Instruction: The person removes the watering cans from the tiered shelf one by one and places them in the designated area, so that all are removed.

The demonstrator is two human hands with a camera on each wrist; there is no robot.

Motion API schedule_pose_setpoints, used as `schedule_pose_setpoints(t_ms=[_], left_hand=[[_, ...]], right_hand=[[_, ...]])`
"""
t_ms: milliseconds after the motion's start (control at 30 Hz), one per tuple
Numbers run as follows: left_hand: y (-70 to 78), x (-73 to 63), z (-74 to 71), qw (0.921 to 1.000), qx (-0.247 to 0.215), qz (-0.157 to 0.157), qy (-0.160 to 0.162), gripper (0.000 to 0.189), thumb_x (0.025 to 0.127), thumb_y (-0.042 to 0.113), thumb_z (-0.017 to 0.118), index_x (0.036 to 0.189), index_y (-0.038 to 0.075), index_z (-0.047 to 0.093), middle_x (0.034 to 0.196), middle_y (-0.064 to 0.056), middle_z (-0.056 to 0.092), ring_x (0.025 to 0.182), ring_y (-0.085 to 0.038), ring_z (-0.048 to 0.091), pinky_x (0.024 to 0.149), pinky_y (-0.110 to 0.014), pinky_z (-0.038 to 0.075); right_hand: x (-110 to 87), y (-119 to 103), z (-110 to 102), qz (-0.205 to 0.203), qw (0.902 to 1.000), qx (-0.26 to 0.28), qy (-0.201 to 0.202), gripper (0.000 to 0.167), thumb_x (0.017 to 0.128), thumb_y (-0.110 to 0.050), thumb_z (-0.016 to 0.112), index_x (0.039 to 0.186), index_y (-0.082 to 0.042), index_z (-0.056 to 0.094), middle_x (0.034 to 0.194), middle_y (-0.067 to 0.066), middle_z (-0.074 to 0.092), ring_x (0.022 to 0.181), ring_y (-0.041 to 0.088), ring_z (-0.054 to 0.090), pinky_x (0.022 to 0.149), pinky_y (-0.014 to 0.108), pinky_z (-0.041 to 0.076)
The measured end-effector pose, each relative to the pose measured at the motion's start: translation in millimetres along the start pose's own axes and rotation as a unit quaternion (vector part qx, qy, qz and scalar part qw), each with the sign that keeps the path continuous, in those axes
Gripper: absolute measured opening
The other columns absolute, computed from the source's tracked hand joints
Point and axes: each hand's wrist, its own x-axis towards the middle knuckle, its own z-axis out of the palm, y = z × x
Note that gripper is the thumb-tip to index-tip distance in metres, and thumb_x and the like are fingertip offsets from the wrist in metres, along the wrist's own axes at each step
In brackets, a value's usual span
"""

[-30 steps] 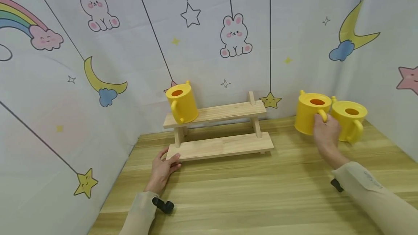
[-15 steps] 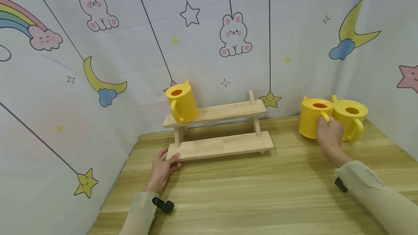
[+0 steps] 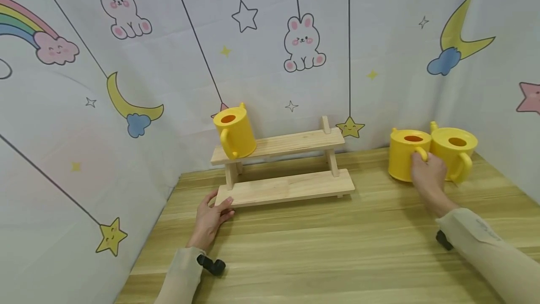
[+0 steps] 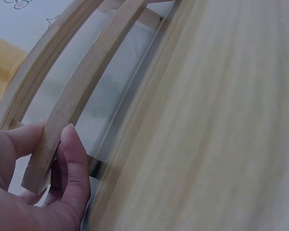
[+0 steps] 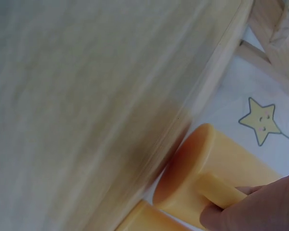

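Note:
My left hand (image 3: 209, 220) grips the left end of the lower board of a two-tier wooden shelf (image 3: 291, 188); in the left wrist view the thumb and fingers (image 4: 75, 166) pinch the board's end (image 4: 50, 139). At the right, my right hand (image 3: 428, 172) holds a yellow watering can (image 3: 400, 156) by its handle, low over the tabletop. Whether its base touches the table I cannot tell. Close on its right stands a second yellow watering can (image 3: 448, 154), partly hidden by the hand. A third watering can (image 3: 238, 134) sits at the left end of the upper board.
The wood-grain table (image 3: 312, 252) reaches back to a white cloth backdrop (image 3: 261, 74) with printed rabbits, stars and moons. Cloth also rises along the left and right sides. A short wooden post (image 3: 326, 125) sticks up at the upper board's right end.
My right hand has moved the held watering can a little to the right and down, closer to the can beside it. The left hand and the shelf have stayed in place.

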Motion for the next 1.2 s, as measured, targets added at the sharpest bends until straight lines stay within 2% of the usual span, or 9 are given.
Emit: schedule_pose_setpoints(t_ms=[233, 533, 833, 933, 1067, 1200], left_hand=[[0.9, -1.7, -0.3, 1.0000, -0.002, 0.001, -0.006, 0.080, 0.105, 0.007, 0.073, 0.172, 0.010, 0.028, 0.115, -0.006, 0.061, 0.076, -0.005, 0.073, 0.073, -0.019, 0.068], [-0.3, -0.4, -2.7, 1.0000, 0.003, -0.002, -0.005, 0.078, 0.106, 0.007, 0.071, 0.172, 0.011, 0.030, 0.116, -0.006, 0.063, 0.077, -0.005, 0.074, 0.074, -0.020, 0.068], [-0.4, -0.8, -1.5, 1.0000, -0.006, 0.004, -0.002, 0.077, 0.106, 0.007, 0.073, 0.170, 0.009, 0.032, 0.112, -0.005, 0.063, 0.075, -0.005, 0.073, 0.072, -0.020, 0.068], [-0.3, -1.3, -1.9, 1.0000, -0.004, 0.002, -0.004, 0.077, 0.106, 0.007, 0.072, 0.171, 0.010, 0.031, 0.112, -0.005, 0.063, 0.075, -0.005, 0.073, 0.073, -0.020, 0.068], [-0.1, -1.9, -2.2, 1.0000, -0.001, -0.003, -0.009, 0.078, 0.106, 0.007, 0.071, 0.172, 0.012, 0.030, 0.113, -0.004, 0.064, 0.076, -0.005, 0.074, 0.074, -0.021, 0.068], [-0.3, -1.5, -2.3, 0.9999, 0.000, -0.004, -0.010, 0.078, 0.106, 0.007, 0.072, 0.172, 0.011, 0.030, 0.113, -0.004, 0.064, 0.076, -0.005, 0.074, 0.074, -0.020, 0.068]], right_hand=[[-2.4, 1, -3, 0.009, 0.9995, 0.002, -0.030, 0.046, 0.108, -0.035, 0.042, 0.068, -0.013, 0.047, 0.052, -0.007, 0.039, 0.051, 0.015, 0.042, 0.049, 0.029, 0.040], [-4.4, 1, -4, 0.044, 0.9979, 0.003, -0.048, 0.045, 0.105, -0.034, 0.046, 0.065, -0.019, 0.061, 0.053, -0.014, 0.053, 0.055, 0.011, 0.050, 0.054, 0.028, 0.044], [-4.9, 4, -8, 0.042, 0.9960, -0.012, -0.078, 0.046, 0.105, -0.031, 0.046, 0.066, -0.020, 0.067, 0.057, -0.014, 0.055, 0.060, 0.010, 0.051, 0.057, 0.026, 0.046], [-5.9, 5, -10, 0.044, 0.9951, -0.024, -0.085, 0.040, 0.105, -0.031, 0.048, 0.074, -0.018, 0.069, 0.063, -0.014, 0.056, 0.067, 0.010, 0.052, 0.060, 0.025, 0.047], [-8.7, 6, -12, 0.038, 0.9943, -0.048, -0.088, 0.030, 0.104, -0.031, 0.053, 0.093, -0.010, 0.071, 0.071, -0.012, 0.058, 0.074, 0.011, 0.052, 0.063, 0.023, 0.047], [-12.7, 6, -14, 0.018, 0.9937, -0.075, -0.081, 0.035, 0.105, -0.033, 0.056, 0.112, -0.001, 0.068, 0.087, -0.002, 0.063, 0.081, 0.012, 0.054, 0.063, 0.020, 0.048]])
